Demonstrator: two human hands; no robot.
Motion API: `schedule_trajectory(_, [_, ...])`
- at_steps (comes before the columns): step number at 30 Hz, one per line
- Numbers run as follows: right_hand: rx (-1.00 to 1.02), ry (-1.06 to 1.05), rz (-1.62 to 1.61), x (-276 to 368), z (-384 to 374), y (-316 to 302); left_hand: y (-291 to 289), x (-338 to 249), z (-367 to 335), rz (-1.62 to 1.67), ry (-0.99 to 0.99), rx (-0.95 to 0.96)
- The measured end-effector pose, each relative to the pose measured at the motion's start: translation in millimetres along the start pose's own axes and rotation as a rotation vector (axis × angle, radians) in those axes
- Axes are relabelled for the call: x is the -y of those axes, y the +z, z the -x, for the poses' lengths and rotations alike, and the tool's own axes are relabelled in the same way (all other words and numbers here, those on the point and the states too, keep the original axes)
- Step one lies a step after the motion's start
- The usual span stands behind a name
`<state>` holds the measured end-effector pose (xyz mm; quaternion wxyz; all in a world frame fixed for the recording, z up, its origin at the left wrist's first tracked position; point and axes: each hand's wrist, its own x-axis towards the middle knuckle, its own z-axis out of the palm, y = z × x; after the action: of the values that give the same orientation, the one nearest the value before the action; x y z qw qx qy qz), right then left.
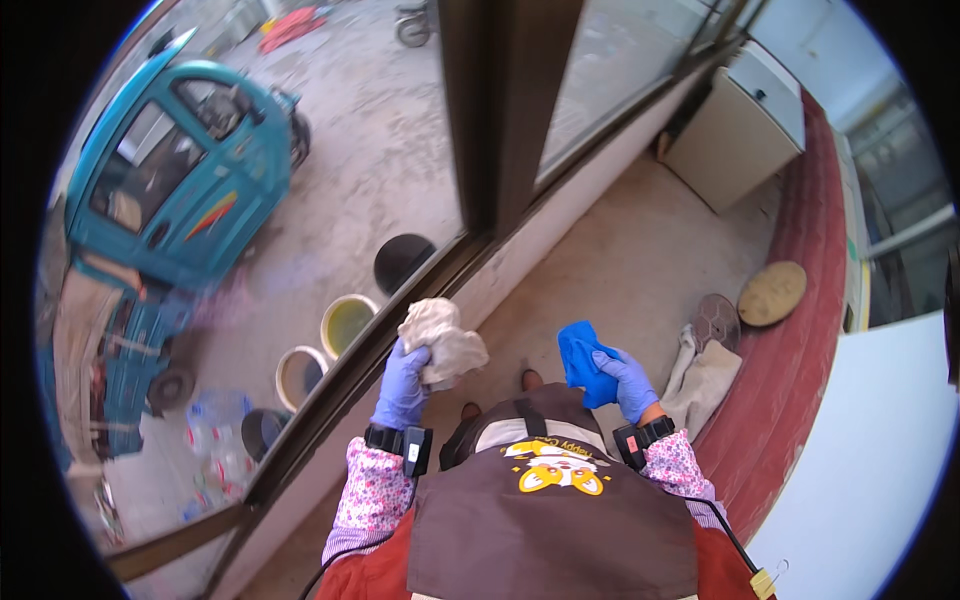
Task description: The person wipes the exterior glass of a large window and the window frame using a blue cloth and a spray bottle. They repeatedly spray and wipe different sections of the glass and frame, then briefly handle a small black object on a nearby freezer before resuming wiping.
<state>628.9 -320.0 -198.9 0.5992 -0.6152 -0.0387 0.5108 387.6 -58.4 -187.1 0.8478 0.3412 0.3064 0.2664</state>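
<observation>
From the head view, the left hand and right hand hold two cloths apart.
Left fingers curl against a pale cloth, right fingers grip the edge of a blue cloth, probably so the two stay separate; the pale one bunches beyond the left fingertips, crumpled and greyish, the blue one sits left of the right fingers, bright and folded.

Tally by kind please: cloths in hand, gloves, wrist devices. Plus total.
Cloths: 2 (crumpled off-white cloth in the left hand, bright blue cloth in the right hand)
Thin purple gloves: 2, one per hand
Black strapped wrist devices: 2, one per wrist
Total: 6
</observation>
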Motion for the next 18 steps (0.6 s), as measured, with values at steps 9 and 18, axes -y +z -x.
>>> schedule_trajectory(9, [-0.018, 0.065, 0.162, 2.1, -16.3, 9.5, -25.4, 17.6, 9.7, -0.073, 0.08, -0.266])
schedule_trajectory(18, [-0.044, 0.109, 0.251, -18.8, -16.1, 1.6, -17.0, 17.2, -12.3, 0.08, 0.072, -0.138])
